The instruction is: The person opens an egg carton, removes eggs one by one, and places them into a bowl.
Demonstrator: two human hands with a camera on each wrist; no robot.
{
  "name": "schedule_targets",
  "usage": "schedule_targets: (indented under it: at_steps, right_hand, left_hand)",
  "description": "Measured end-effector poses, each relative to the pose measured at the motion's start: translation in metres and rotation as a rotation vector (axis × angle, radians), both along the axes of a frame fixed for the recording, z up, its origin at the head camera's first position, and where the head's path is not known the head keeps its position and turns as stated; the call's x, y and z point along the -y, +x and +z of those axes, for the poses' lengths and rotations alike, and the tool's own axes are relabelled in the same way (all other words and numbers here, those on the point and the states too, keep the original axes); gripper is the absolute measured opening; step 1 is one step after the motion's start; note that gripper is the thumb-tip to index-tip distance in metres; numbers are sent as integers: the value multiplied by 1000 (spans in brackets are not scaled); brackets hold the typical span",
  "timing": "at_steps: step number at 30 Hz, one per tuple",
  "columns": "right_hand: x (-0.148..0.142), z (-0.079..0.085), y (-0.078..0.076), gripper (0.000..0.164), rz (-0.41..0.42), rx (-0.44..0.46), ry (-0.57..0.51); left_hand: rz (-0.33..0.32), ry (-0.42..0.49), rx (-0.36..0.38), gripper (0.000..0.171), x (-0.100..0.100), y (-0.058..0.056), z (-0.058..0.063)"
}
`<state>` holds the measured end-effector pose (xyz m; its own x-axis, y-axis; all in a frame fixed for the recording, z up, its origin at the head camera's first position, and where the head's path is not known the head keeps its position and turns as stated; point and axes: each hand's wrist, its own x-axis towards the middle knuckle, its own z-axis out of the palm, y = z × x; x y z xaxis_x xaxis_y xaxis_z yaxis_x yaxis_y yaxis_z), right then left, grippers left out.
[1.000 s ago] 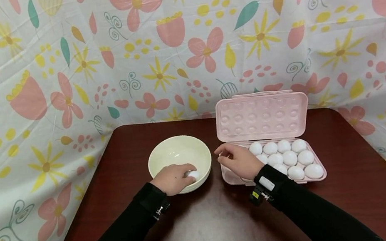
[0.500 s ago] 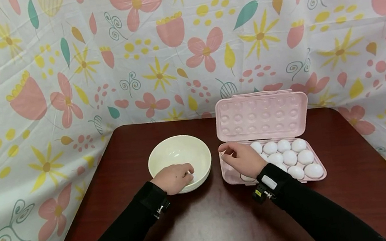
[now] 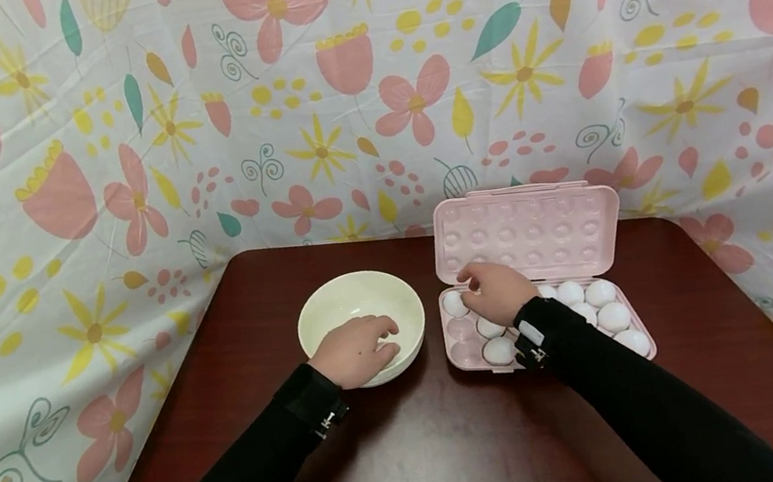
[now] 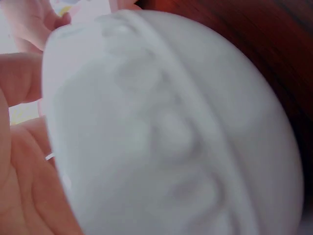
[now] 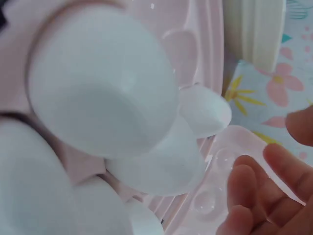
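We see the left hand (image 3: 354,352) over the bowl (image 3: 358,300), its thumb and fingers apart and a bit bent. The right hand (image 3: 496,291) is over the egg box (image 3: 527,227), near a corner egg (image 3: 454,304), with its fingers loose and apart. We see that the bowl is round, smooth and cream. The box is pink, shiny plastic, and round bumps dot its open lid. The eggs (image 3: 498,351) sit in its cups, white, smooth and oval. Under it all, we see a shiny red-brown table (image 3: 408,473).
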<state>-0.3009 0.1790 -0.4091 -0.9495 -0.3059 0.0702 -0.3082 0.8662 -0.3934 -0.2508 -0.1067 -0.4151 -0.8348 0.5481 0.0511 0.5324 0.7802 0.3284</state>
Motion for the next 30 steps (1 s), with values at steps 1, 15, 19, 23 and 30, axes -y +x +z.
schedule_targets:
  at_steps: [1, 15, 19, 23, 30]
  right_hand:
    - [2, 0, -2, 42, 6, 11, 36]
    - [29, -20, -25, 30, 2, -21, 263]
    - [30, -25, -28, 19, 12, -64, 283]
    - [28, -22, -26, 20, 24, -66, 295]
    - [20, -16, -25, 26, 8, 8, 269]
  left_hand:
    - [-1, 9, -20, 29, -2, 1, 1]
    - [-7, 46, -121, 29, -13, 2, 7]
    - [-19, 58, -119, 28, -15, 2, 7]
    - [-17, 59, -132, 28, -17, 2, 6]
    - [-30, 64, -151, 28, -19, 0, 5]
